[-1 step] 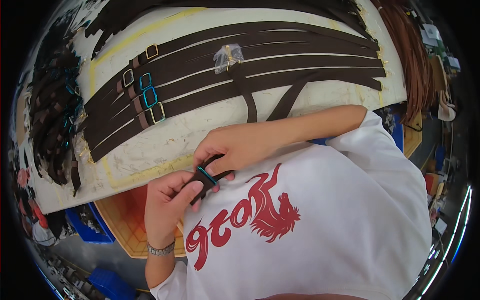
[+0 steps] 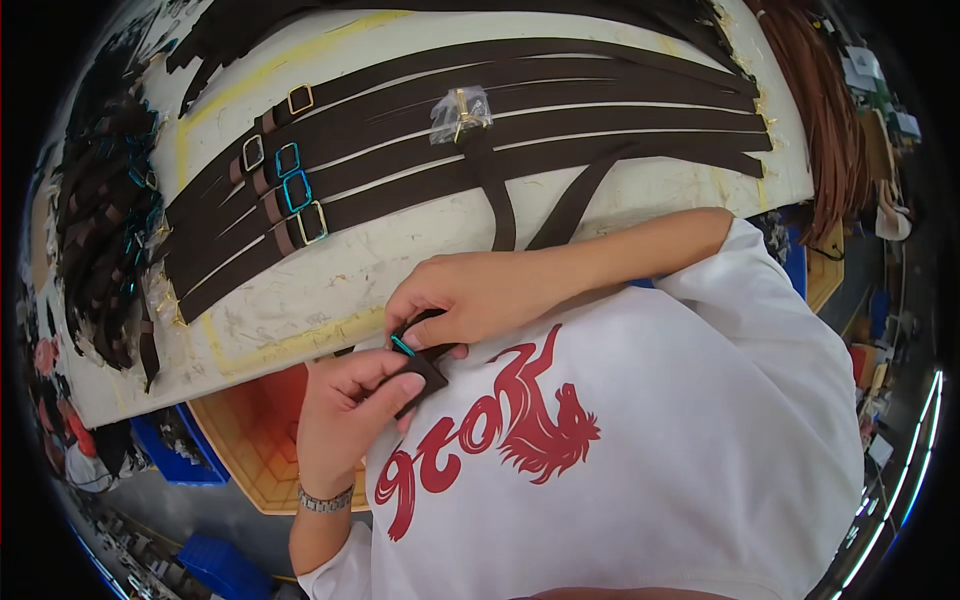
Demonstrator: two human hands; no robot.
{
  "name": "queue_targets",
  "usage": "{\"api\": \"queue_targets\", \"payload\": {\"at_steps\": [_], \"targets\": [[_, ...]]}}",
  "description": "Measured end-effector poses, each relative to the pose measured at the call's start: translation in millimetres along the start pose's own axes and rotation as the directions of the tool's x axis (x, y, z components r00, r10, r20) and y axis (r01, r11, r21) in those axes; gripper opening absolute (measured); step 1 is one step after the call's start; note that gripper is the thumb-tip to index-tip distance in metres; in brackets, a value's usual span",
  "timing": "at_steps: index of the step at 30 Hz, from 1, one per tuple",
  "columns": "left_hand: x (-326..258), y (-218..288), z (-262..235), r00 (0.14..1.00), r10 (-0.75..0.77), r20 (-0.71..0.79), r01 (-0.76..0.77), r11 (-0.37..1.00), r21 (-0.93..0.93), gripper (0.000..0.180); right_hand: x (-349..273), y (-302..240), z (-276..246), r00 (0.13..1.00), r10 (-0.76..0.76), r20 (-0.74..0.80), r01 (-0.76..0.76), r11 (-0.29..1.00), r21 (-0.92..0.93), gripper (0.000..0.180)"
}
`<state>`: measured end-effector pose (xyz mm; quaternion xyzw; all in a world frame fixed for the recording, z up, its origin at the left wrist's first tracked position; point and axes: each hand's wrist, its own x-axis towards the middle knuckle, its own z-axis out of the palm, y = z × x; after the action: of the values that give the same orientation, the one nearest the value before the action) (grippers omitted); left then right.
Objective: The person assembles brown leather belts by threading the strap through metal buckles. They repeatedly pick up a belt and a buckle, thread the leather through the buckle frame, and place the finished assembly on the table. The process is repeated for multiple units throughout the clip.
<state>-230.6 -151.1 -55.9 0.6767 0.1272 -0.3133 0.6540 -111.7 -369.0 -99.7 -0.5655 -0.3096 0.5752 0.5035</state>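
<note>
Close to my chest, my left hand [image 2: 345, 415] grips the end of a short dark brown strap [image 2: 428, 372], with the thumb pressed on top of it. My right hand [image 2: 462, 292] reaches in from the right and pinches a small teal metal buckle [image 2: 402, 346] at that strap's upper end. Both hands meet at the front edge of the white worktable [image 2: 330, 290]. The rest of the strap is hidden under my fingers.
Several long dark brown straps [image 2: 600, 130] lie across the table, with gold and teal buckles [image 2: 296, 190] at their left ends. A clear bag holding a gold buckle [image 2: 458, 108] rests on them. A heap of straps [image 2: 100, 220] lies left, reddish-brown straps [image 2: 825, 120] right, an orange crate [image 2: 250, 440] below.
</note>
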Motion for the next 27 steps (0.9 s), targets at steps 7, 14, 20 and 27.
{"api": "queue_targets", "payload": {"at_steps": [7,14,20,27], "targets": [[-13,3,15,0.978,0.037,-0.206,-0.041,0.999,-0.018,0.012,-1,22,0,0.994,-0.087,-0.067,0.105,0.925,0.365,0.023],[-12,5,10,0.938,-0.027,-0.346,-0.009,0.995,-0.102,0.017,-6,16,5,0.988,-0.090,-0.123,0.129,0.926,0.354,0.023],[-10,0,20,0.938,-0.041,-0.345,-0.032,0.978,-0.204,0.017,-13,3,9,0.977,-0.006,-0.215,0.049,0.979,0.196,0.020],[-11,-9,19,0.979,-0.055,-0.199,0.009,0.974,-0.225,0.018,-15,6,13,0.978,-0.028,-0.205,0.055,0.990,0.130,0.019]]}}
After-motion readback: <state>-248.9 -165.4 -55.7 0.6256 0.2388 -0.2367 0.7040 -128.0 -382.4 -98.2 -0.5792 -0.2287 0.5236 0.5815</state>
